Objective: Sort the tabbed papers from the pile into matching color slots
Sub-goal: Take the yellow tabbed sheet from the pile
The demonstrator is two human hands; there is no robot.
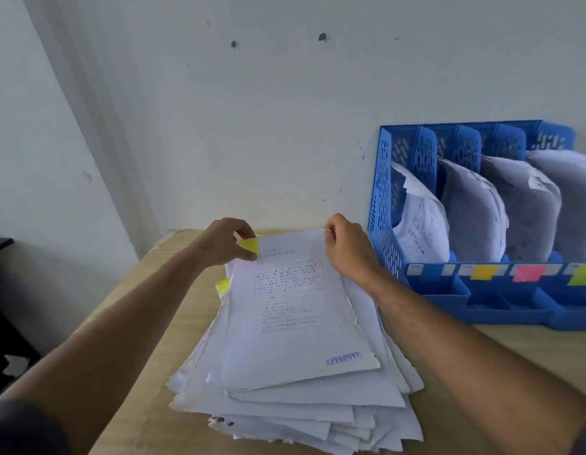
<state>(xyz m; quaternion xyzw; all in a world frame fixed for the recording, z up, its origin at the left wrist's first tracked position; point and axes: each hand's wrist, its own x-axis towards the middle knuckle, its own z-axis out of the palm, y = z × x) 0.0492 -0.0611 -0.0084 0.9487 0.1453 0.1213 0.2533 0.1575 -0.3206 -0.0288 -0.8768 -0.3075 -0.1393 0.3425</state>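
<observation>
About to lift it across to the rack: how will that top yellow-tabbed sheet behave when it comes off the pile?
The top sheet is probably floppy: a single thin page, so it should sag unless held at both corners, as the left hand and right hand do now. Likely very light. Its edges look ragged, so it may tear if tugged.

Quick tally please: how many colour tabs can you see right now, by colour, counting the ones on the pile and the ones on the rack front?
Yellow-green tabs: 3 (top sheet, lower sheet in pile, rack label)
Orange-yellow tabs: 1 (rack label)
Pink tabs: 1 (rack label)
Total: 5
</observation>
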